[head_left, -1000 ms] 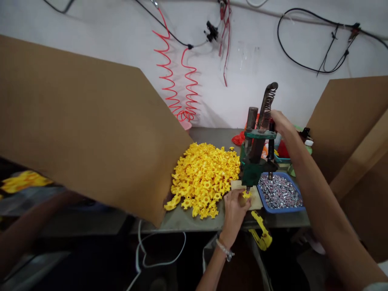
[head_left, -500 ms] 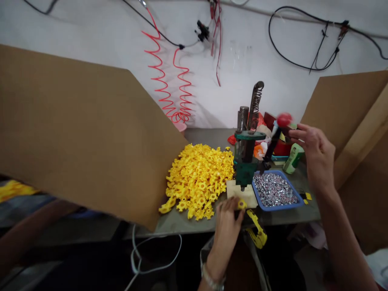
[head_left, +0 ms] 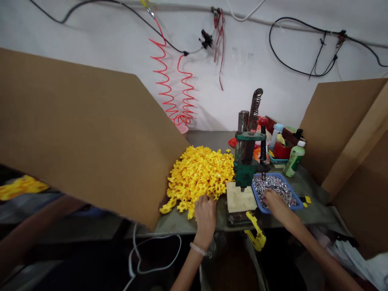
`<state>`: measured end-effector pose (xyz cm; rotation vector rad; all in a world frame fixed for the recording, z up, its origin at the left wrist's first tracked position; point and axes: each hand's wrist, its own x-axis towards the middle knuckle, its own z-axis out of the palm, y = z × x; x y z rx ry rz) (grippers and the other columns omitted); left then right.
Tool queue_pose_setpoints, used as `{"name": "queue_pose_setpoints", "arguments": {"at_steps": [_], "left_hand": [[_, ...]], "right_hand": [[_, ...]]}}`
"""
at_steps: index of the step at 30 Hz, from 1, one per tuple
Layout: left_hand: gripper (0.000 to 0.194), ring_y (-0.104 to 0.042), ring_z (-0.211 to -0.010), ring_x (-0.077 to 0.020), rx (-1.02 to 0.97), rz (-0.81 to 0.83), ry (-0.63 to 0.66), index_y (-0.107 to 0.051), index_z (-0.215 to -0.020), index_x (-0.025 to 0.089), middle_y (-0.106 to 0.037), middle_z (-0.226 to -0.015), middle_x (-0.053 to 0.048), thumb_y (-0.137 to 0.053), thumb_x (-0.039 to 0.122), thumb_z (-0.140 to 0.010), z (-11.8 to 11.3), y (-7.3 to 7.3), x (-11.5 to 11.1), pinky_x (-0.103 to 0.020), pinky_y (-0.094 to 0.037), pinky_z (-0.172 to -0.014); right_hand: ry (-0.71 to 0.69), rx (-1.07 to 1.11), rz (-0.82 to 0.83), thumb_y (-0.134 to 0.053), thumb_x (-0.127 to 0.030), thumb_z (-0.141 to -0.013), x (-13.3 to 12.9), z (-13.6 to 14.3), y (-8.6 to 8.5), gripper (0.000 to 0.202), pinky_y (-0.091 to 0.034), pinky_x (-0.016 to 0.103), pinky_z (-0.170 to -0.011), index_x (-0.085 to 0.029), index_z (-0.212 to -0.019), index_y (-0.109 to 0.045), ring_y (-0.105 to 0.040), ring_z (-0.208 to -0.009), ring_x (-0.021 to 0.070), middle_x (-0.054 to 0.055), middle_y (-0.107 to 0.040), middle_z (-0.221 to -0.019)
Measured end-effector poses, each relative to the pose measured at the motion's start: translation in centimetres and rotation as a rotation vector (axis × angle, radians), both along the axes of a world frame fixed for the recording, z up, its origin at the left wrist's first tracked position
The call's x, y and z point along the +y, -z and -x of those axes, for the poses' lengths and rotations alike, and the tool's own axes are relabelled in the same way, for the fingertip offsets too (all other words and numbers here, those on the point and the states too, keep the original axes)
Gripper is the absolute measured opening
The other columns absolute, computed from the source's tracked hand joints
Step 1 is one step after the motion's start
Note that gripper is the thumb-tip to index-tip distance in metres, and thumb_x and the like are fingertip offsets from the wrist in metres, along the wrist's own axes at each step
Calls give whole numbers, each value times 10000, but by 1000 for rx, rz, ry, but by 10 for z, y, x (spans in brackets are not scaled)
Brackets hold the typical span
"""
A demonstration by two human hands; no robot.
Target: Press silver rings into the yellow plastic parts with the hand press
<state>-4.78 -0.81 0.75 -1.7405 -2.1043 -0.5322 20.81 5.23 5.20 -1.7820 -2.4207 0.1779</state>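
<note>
My left hand (head_left: 206, 214) is at the front right edge of a heap of small yellow plastic pieces (head_left: 201, 169), fingers bent down onto them. The fingertips are hidden, so what they grip does not show. My right hand (head_left: 275, 202) reaches into a blue tray (head_left: 298, 205) of small shiny pieces (head_left: 274, 184), its fingers closed and pointing down. Between the hands stands a green hand press (head_left: 245, 173) with its red-knobbed lever (head_left: 263, 139) upright. Below the press's punch lies a pale square board (head_left: 241, 198), bare on top.
Cardboard sheets stand at left (head_left: 91, 133) and right (head_left: 339, 125). A green bottle (head_left: 294, 159) stands behind the tray. A yellow-handled tool (head_left: 257, 232) hangs at the table's front edge. Another person's arm (head_left: 45, 218) shows at far left.
My right hand has left the lever and moved down into the tray; the lever now stands upright. My left hand has moved from the board, where a yellow piece was, left to the heap.
</note>
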Motion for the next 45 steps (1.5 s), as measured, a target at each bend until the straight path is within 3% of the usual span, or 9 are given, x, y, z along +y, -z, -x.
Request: {"name": "queue_pose_setpoints", "arguments": {"at_steps": [6, 11, 18, 23, 26, 29, 35, 39, 45], "left_hand": [[268, -547, -931, -308, -80, -21, 36, -655, -1035, 180, -635, -975, -126, -485, 341, -905, -2, 5, -6, -417, -410, -784], [207, -529, -999, -278, -166, -62, 137, -680, -942, 246, -643, -1150, -53, -476, 267, -914, -5, 11, -7, -415, -390, -834], [245, -549, -964, -301, -191, -74, 118, -631, -1094, 191, -686, -1007, -93, -535, 273, -884, -4, 19, -3, -422, -383, -817], [290, -584, -969, -277, -207, -291, 180, -632, -1156, 220, -705, -1085, -64, -557, 303, -888, -4, 18, -5, -438, -357, -881], [306, -599, -948, -262, -304, -394, 278, -646, -1139, 251, -716, -1069, -47, -614, 353, -853, -21, 7, -8, -454, -357, -904], [283, -612, -918, -237, -483, -317, 398, -676, -1068, 262, -728, -986, -26, -686, 341, -796, -46, -2, -5, -458, -394, -907], [322, -604, -1028, -251, -752, -222, 426, -708, -988, 253, -698, -1055, -41, -784, 247, -676, -68, 3, 11, -473, -451, -939], [347, -596, -1080, -266, -748, -208, 460, -704, -1013, 252, -686, -1115, -59, -776, 254, -674, -66, 8, 14, -520, -410, -994], [338, -574, -1145, -268, -685, -211, 495, -679, -1056, 250, -700, -1111, -53, -719, 239, -720, -71, 4, 10, -562, -326, -1055]], "right_hand": [[-6, 146, -6, -510, -201, -824, 14, -13, 7, 137, -374, 250, -673, -151, -870, -628, -598, -777, 180, 83, -656, -844], [-47, 321, 6, -532, -232, -794, 22, -18, 16, 131, -370, 219, -630, -150, -769, -632, -572, -683, 134, 31, -647, -731], [-7, 466, -30, -543, -308, -767, 21, -20, 20, 180, -361, 240, -635, -154, -717, -623, -567, -694, 152, 44, -652, -739], [96, 618, -75, -522, -428, -762, 21, -18, 12, 311, -392, 257, -628, -144, -753, -647, -566, -658, 163, 65, -653, -727], [114, 799, 65, -553, -503, -718, 17, -5, 5, 388, -359, 236, -505, -133, -774, -655, -495, -497, 128, 32, -586, -571], [41, 931, 347, -612, -500, -657, 11, 17, 0, 395, -289, 210, -409, -121, -761, -647, -384, -373, 82, -27, -470, -436], [-126, 903, 488, -595, -472, -671, 12, 46, -3, 356, -360, 192, -395, -123, -738, -586, -436, -360, 75, -38, -490, -440], [-181, 833, 526, -599, -484, -687, 12, 50, -7, 353, -338, 174, -376, -135, -703, -551, -444, -362, 72, -39, -490, -435], [-196, 725, 515, -605, -462, -721, 15, 46, -13, 333, -311, 178, -364, -135, -700, -544, -425, -351, 71, -41, -483, -444]]}}
